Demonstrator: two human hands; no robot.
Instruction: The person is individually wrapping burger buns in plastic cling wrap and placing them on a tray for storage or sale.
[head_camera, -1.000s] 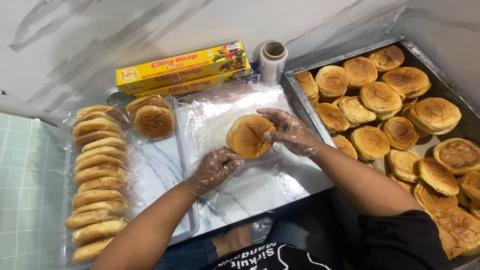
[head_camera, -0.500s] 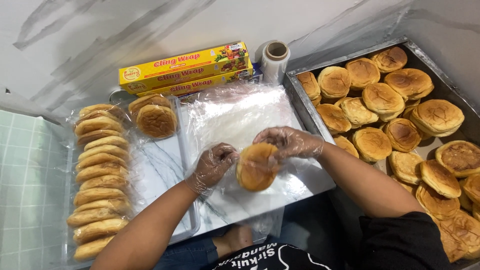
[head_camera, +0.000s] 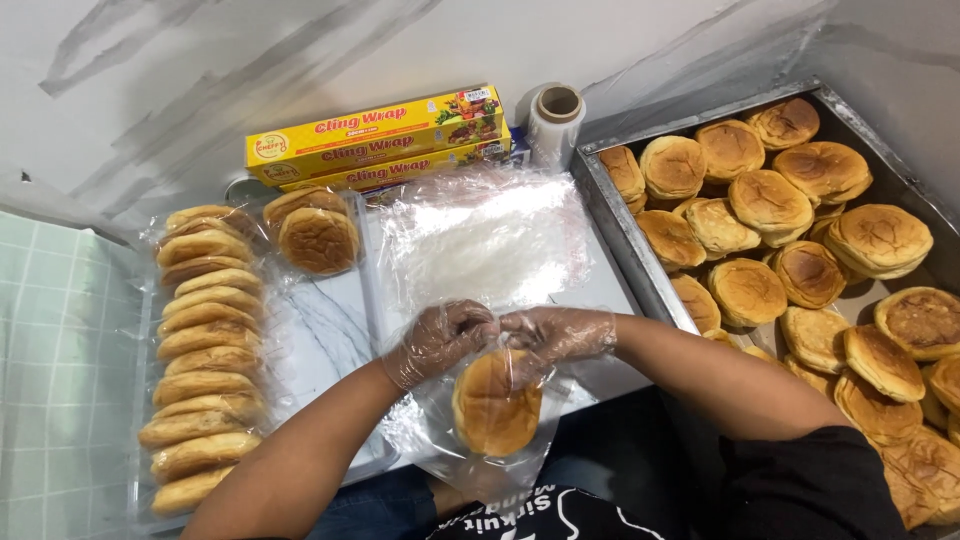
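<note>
Bun (head_camera: 496, 402), round and golden, now lifted off the sheet of cling film (head_camera: 485, 240) at frame centre and drawn down to lower centre, close to the body. A second ago flat on the film; half a second ago tilted up between both palms. Left hand (head_camera: 440, 342) and right hand (head_camera: 556, 333), both in clear gloves, closed together just above the bun's top edge, pinching gathered film there, so wrapping looks well under way rather than just begun. Clear film trailing below and around the bun. Unchanged: row of wrapped buns (head_camera: 205, 355) at left, two more (head_camera: 312, 232) beside it, yellow wrap boxes (head_camera: 375, 140) and film roll (head_camera: 556, 118) at top, metal tray (head_camera: 622, 230) of unwrapped buns at right.
</note>
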